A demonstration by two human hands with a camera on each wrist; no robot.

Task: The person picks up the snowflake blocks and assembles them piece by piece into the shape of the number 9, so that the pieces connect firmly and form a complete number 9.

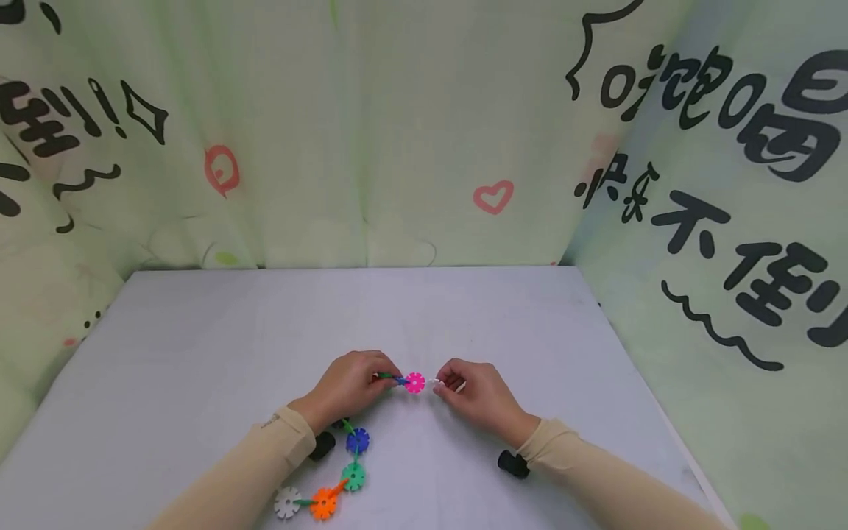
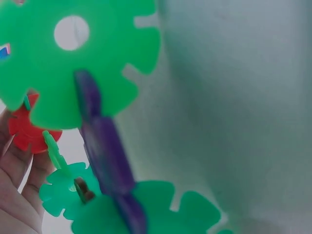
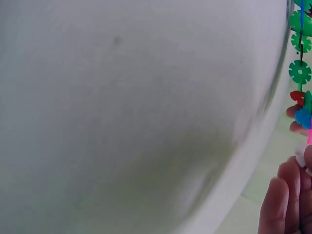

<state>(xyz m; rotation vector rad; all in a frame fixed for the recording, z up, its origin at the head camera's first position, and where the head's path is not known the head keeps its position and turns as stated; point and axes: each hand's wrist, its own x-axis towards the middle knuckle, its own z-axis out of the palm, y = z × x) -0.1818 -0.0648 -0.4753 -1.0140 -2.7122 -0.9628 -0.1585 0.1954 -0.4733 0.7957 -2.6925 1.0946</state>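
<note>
A chain of slotted plastic snowflake discs runs from my left hand (image 1: pixel 354 386) down to the table beside the forearm. The left fingers hold the chain near its end, where a blue disc (image 1: pixel 400 380) joins a pink disc (image 1: pixel 414 383). Between thumb and fingertips, my right hand (image 1: pixel 480 396) pinches a white disc (image 1: pixel 434 381), edge-on and close beside the pink one. In the left wrist view, a red disc (image 2: pixel 34 136) lies against the fingers, and a large green disc (image 2: pixel 112 34) joined to a purple disc (image 2: pixel 109 156) fills the foreground. The right wrist view catches the white disc (image 3: pixel 301 158) at its edge.
The chain's lower part lies on the white table (image 1: pixel 199 353), with blue (image 1: pixel 358 441), green (image 1: pixel 354 477), orange (image 1: pixel 324 504) and white (image 1: pixel 288 503) discs. Black wrist devices (image 1: pixel 513 464) hang under both sleeves. Printed curtains (image 1: pixel 424 132) stand behind and at the sides.
</note>
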